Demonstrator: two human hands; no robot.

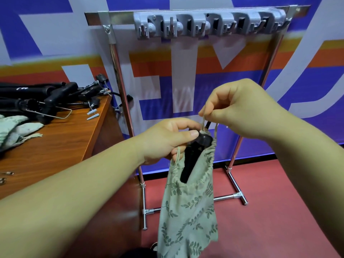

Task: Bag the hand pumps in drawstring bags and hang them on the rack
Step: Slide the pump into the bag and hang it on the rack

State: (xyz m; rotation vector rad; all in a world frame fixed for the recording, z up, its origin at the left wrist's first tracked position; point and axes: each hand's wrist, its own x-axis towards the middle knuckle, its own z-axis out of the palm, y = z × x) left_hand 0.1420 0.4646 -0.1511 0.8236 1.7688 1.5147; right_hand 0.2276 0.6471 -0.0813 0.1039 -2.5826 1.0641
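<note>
Cinching now: our left grip (pixel 163 140) holds bag (pixel 188 207) over pump (pixel 203 139), right grip (pixel 240 108) pinches cord (pixel 216 129). Next we likely need a hook (pixel 170 29).

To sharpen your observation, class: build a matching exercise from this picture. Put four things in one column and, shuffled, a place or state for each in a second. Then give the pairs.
Column 1
1. right hand
2. spare pumps
3. rack hooks
4. bagged pump

Column 2
A. lying on the wooden table
B. bare, nothing hung
C. pinching the cord
D. poking out of the drawstring bag

Pairs: 1-C, 2-A, 3-B, 4-D
</note>
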